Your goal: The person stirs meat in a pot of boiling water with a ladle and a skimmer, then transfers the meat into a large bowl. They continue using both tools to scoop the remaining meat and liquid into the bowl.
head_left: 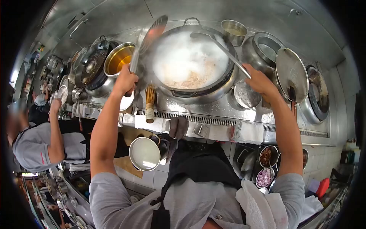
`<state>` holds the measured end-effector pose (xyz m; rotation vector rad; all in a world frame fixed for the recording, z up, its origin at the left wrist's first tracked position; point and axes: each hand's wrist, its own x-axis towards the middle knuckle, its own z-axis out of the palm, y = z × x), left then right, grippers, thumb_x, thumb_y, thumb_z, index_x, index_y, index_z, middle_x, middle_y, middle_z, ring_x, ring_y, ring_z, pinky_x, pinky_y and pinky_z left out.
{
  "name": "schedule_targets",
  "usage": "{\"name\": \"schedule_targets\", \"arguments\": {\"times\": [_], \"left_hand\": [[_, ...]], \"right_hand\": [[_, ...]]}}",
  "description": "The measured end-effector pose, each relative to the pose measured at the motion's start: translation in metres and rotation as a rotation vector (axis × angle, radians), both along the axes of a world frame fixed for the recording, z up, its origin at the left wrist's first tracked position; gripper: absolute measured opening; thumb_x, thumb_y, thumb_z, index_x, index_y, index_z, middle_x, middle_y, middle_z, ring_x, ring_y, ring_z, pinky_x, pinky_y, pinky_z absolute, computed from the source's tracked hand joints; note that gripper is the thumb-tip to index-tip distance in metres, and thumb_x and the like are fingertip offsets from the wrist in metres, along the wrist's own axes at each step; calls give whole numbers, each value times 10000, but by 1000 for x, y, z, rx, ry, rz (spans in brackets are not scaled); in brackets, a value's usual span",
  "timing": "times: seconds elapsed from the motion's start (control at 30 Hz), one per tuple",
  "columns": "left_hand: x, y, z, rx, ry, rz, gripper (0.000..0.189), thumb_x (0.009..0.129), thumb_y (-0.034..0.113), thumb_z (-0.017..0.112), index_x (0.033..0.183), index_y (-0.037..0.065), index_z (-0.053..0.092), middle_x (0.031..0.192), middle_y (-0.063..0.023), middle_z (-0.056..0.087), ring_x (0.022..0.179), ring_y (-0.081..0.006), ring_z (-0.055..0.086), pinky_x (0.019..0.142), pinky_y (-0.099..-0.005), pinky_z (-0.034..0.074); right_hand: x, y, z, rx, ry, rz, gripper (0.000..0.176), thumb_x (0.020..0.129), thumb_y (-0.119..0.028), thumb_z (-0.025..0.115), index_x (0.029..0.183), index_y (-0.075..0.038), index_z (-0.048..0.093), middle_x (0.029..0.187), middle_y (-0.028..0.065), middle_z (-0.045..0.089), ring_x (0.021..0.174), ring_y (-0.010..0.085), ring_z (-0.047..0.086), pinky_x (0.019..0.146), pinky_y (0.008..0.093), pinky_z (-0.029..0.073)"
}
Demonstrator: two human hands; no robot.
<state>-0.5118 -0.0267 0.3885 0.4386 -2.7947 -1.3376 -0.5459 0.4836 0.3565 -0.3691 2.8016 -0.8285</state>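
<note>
A big steel wok (179, 91) full of bubbling, steaming liquid and pale food sits in the middle of the range. My left hand (125, 81) grips the handle of a flat mesh skimmer (151, 36) that is raised over the wok's left rim. My right hand (260, 81) holds the long handle of a ladle (213, 40), whose bowl rests at the wok's far side.
A pot of yellow oil (118, 59) and a dark wok (91, 66) stand to the left. A bamboo brush (150, 103) leans at the range's front. A round strainer (291, 74) and pots lie right. Bowls of ingredients (267, 168) sit low right. Another person (42, 145) works at the left.
</note>
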Motion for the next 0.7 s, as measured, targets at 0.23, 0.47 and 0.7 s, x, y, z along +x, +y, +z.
{"name": "schedule_targets", "arguments": {"times": [0.23, 0.47, 0.7], "left_hand": [[47, 16, 30, 375, 163, -76, 689, 779, 2, 614, 1421, 5, 364, 786, -57, 554, 554, -112, 527, 457, -270, 457], [93, 37, -3, 1102, 42, -105, 586, 801, 0, 619, 1348, -10, 408, 858, -121, 566, 538, -150, 521, 403, -269, 450], [95, 47, -18, 1443, -121, -191, 488, 815, -33, 582, 1283, -11, 448, 838, -141, 543, 544, -161, 510, 389, -267, 441]], "right_hand": [[96, -22, -33, 15, 193, -283, 696, 881, -90, 620, 1509, -194, 340, 1100, 311, 658, 953, 533, 618, 826, 571, 486], [258, -38, -63, -34, 147, -606, 713, 910, -82, 612, 1539, -103, 275, 1223, 304, 626, 1003, 509, 634, 845, 539, 507], [315, -41, -95, 94, -80, -724, 649, 898, -173, 680, 1481, -82, 410, 1026, 249, 689, 925, 433, 680, 797, 480, 527]]}}
